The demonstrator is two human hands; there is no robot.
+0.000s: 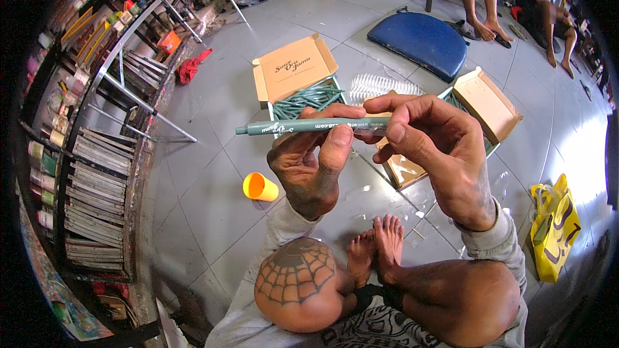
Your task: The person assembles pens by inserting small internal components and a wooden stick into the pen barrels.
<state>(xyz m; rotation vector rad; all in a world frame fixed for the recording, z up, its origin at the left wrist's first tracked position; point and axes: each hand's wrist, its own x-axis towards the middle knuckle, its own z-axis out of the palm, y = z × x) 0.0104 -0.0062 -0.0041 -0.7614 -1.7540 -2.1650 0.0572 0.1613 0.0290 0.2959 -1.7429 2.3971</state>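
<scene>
A slim green pen (284,127) with white print lies level between both hands. My left hand (313,171) pinches it near the middle, thumb in front and fingers behind. The fingers of my right hand (451,148) close around its right end and hide that tip. Beyond my left hand is an open cardboard box (295,67) filled with several green pens (306,98). A second open box (488,106) stands behind my right hand, partly covered by it. Below that hand a brown cardboard piece (405,171) shows in part.
A yellow cup (260,187) stands on the tiled floor. Clear ribbed plastic (383,86) and a blue cushion (419,42) lie farther off. A yellow bag (552,229) is at right; a metal frame (138,100) and loaded shelf (97,200) at left. Two people sit at back right.
</scene>
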